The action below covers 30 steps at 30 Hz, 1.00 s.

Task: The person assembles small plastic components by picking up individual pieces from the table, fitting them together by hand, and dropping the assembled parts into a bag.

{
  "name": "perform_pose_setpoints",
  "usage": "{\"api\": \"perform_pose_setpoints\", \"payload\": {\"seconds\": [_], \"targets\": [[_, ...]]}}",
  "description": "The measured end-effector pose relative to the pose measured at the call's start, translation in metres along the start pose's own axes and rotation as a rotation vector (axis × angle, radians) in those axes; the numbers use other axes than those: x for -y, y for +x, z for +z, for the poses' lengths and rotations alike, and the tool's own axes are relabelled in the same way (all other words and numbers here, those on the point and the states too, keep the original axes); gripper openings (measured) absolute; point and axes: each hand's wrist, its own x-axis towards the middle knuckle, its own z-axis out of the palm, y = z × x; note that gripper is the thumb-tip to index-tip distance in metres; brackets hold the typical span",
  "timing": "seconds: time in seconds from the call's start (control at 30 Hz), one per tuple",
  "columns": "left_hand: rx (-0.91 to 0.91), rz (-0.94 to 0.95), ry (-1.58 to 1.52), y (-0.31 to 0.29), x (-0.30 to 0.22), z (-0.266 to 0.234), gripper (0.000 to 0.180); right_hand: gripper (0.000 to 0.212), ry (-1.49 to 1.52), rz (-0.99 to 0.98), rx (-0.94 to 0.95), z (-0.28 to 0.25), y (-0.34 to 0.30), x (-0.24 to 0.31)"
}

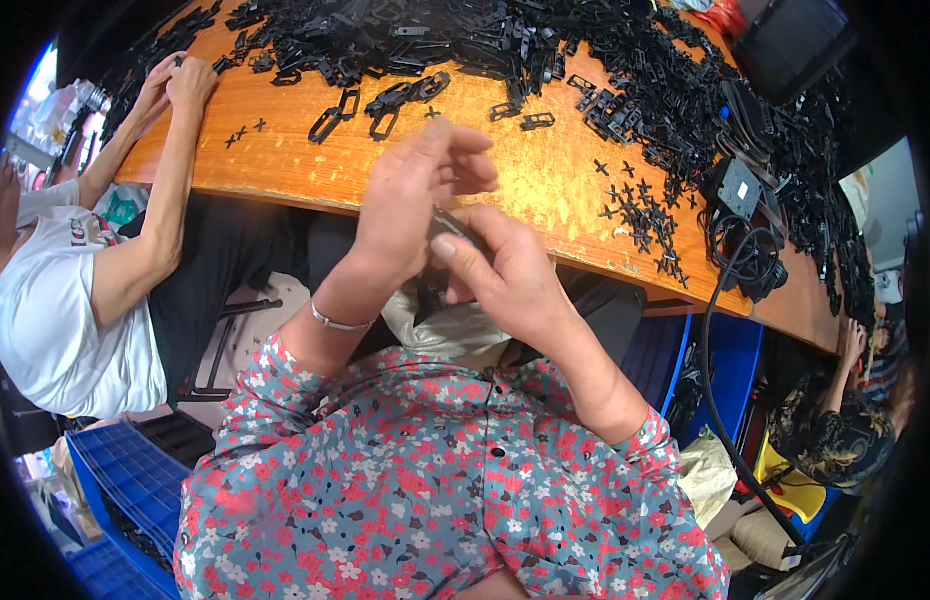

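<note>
My right hand (515,275) pinches a small black plastic part (453,228) between thumb and fingers, just off the table's front edge. Most of that part is covered by the hands. Right beside it is my left hand (400,200), slightly blurred, its fingers loosely bent and apart, with nothing visible in them. Beyond my hands, several black rectangular plastic frames (387,105) lie on the wooden table (295,165). One small black cross-shaped piece (432,112) sits just past my left fingertips.
A large heap of black plastic parts (425,40) covers the table's far side. Small black crosses (640,215) are scattered at the right, near a black device with a cable (737,190). A co-worker (95,290) sits at the left. Blue crates (730,365) stand below the table.
</note>
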Motion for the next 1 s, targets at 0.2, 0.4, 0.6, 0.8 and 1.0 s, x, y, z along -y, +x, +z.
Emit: {"api": "perform_pose_setpoints", "payload": {"seconds": [0.2,0.4,0.6,0.8,1.0], "targets": [[-0.051,0.088,0.103,-0.014,0.000,-0.023,0.038,0.023,0.189,0.011,0.112,0.010,-0.013,-0.008],[-0.073,0.046,0.035,-0.038,-0.003,-0.041,0.038,0.014,-0.101,-0.068,0.126,0.036,-0.007,-0.011],[-0.269,0.084,0.084,-0.070,-0.020,-0.077,0.035,0.016,-0.182,-0.237,0.151,0.086,0.007,-0.036],[-0.379,0.015,0.234,-0.092,-0.028,-0.105,0.034,0.021,-0.191,-0.122,0.262,0.114,0.009,-0.040],[-0.362,-0.003,0.242,-0.117,-0.010,-0.108,0.034,0.025,-0.263,-0.216,0.284,0.117,-0.006,-0.053]]}}
